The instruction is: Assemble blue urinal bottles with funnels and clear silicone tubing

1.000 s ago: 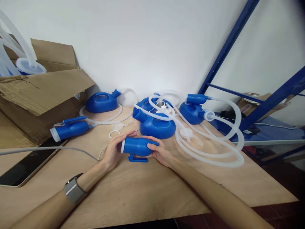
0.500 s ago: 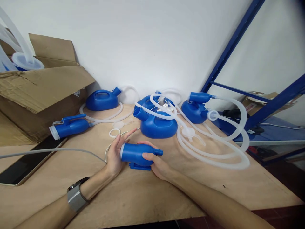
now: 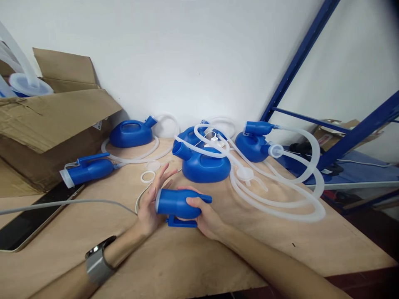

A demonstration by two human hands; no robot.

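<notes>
My right hand grips the narrow end of a blue plastic funnel-like bottle, which lies sideways above the table with its handle facing me. Against the bottle's pale wide rim rests the palm of my left hand, its fingers spread and pointing up and away. Just beyond is a blue jug with its open spout to the left. A white ring and a translucent round cap lie near my left fingertips.
An open cardboard box stands at the left, with a blue bottle and a dark tablet before it. More blue jugs line the wall. Clear hoses coil at the right, beside a blue metal shelf.
The view has shifted slightly. My left fingers are spread a little wider, and the held bottle has turned slightly so that its handle shows more.
</notes>
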